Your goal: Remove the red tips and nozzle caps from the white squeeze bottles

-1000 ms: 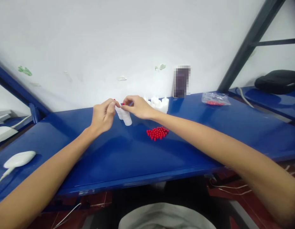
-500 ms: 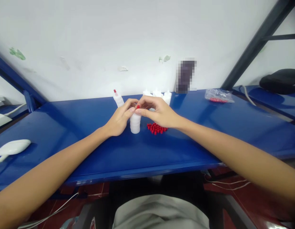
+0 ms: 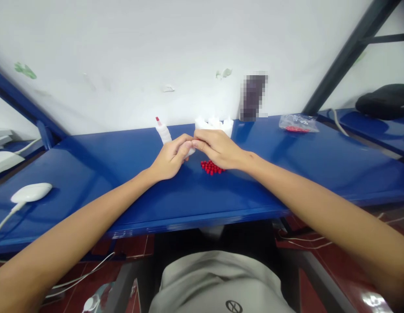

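Blue surface (image 3: 175, 198), white wall (image 3: 123, 65) behind. The left hand (image 3: 171, 157) is curled round a white bottle (image 3: 190, 152) near the middle; the right hand (image 3: 219, 148) has its fingers bent at the bottle's top, and whether they grip anything is hidden. The bottle is probably light and squeezable, best held round its body. Red caps (image 3: 211, 168) lie nearer, partly covered; far off, a red-tipped bottle (image 3: 163, 131) stands left, other bottles (image 3: 227, 127) right, half hidden.
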The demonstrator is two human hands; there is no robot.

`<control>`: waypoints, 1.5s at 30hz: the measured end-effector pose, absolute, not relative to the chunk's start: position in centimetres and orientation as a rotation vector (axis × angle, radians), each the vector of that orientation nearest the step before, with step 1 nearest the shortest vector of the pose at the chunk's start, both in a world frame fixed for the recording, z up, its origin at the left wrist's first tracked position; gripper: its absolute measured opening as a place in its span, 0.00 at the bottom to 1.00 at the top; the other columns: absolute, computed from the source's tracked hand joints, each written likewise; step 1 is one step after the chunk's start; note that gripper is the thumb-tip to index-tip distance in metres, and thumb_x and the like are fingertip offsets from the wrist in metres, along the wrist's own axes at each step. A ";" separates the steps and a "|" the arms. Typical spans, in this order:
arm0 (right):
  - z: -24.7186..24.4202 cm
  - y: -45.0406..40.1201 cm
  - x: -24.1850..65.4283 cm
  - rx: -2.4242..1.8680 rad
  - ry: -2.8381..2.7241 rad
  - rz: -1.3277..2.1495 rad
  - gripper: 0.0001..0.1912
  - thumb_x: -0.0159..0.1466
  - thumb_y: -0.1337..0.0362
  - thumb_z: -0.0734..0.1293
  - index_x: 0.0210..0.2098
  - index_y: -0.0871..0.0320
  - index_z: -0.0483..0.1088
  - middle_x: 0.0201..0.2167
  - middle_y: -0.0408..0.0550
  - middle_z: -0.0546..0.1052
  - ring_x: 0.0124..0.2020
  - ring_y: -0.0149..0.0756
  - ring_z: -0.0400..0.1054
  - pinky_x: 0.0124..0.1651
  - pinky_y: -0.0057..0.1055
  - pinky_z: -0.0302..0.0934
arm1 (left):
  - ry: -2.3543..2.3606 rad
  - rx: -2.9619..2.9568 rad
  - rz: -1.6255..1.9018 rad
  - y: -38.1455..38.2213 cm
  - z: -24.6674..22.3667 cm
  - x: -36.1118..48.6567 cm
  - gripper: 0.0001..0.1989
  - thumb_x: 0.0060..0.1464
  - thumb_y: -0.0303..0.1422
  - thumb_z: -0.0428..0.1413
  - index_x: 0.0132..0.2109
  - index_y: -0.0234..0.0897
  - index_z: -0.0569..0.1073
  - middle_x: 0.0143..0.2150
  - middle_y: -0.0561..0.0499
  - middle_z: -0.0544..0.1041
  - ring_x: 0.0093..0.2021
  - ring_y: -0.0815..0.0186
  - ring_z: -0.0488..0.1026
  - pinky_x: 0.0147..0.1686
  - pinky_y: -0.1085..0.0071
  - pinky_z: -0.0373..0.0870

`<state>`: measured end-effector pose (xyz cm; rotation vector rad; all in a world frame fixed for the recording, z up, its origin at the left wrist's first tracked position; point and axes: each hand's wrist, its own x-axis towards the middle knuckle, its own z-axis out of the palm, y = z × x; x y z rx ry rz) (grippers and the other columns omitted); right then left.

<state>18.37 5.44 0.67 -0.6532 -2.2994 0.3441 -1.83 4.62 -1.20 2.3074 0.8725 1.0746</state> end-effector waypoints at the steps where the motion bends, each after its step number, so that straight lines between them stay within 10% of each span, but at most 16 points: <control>1: 0.8 5.3 18.3 -0.653 -2.292 0.385 0.18 0.74 0.53 0.55 0.30 0.55 0.57 0.27 0.41 0.63 0.29 0.32 0.57 0.36 0.32 0.51 | 0.874 2.383 1.102 4.5 -1.0 -2.0 0.20 0.70 0.47 0.41 0.42 0.37 0.70 0.27 0.54 0.70 0.25 0.69 0.69 0.29 0.72 0.67; 12: 3.3 6.1 19.2 -0.459 -2.240 1.022 0.21 0.73 0.56 0.59 0.25 0.57 0.60 0.20 0.36 0.55 0.22 0.25 0.48 0.25 0.26 0.47 | 1.233 2.728 1.350 2.8 0.6 -0.3 0.20 0.69 0.40 0.41 0.42 0.37 0.74 0.29 0.53 0.77 0.26 0.69 0.71 0.29 0.73 0.62; 19: 4.4 8.6 21.5 -0.556 -1.898 1.052 0.22 0.68 0.64 0.56 0.20 0.52 0.44 0.17 0.35 0.43 0.18 0.26 0.37 0.22 0.30 0.37 | 1.331 2.825 1.161 3.0 -0.5 -1.6 0.15 0.65 0.38 0.44 0.42 0.38 0.74 0.32 0.53 0.80 0.29 0.66 0.72 0.29 0.72 0.61; 25: 2.3 8.1 24.3 -0.864 -2.469 0.452 0.14 0.64 0.67 0.57 0.22 0.56 0.54 0.21 0.40 0.57 0.25 0.30 0.52 0.31 0.32 0.46 | 1.319 2.759 1.017 4.5 -1.1 -1.6 0.19 0.69 0.40 0.39 0.45 0.38 0.72 0.35 0.52 0.80 0.31 0.66 0.74 0.31 0.71 0.63; 32: 2.4 7.6 24.3 -1.087 -2.662 0.580 0.09 0.64 0.66 0.59 0.27 0.57 0.59 0.24 0.40 0.64 0.26 0.30 0.56 0.32 0.31 0.48 | 1.225 3.122 0.559 7.0 0.5 -0.5 0.21 0.67 0.41 0.39 0.41 0.36 0.74 0.32 0.47 0.78 0.30 0.62 0.73 0.27 0.69 0.58; 39: 2.4 7.4 24.7 -1.218 -2.670 0.508 0.03 0.60 0.66 0.64 0.29 0.58 0.66 0.23 0.41 0.70 0.24 0.29 0.60 0.30 0.29 0.51 | 1.141 2.771 1.074 8.3 -1.6 0.1 0.22 0.68 0.39 0.38 0.37 0.36 0.73 0.27 0.50 0.76 0.26 0.65 0.71 0.29 0.69 0.61; 45: 2.6 7.7 25.2 -1.276 -2.769 0.619 0.07 0.59 0.64 0.65 0.36 0.58 0.72 0.28 0.44 0.75 0.28 0.32 0.67 0.33 0.30 0.57 | 1.141 2.841 0.837 8.1 -2.0 -0.7 0.20 0.67 0.38 0.41 0.36 0.36 0.73 0.27 0.50 0.76 0.27 0.63 0.72 0.29 0.69 0.59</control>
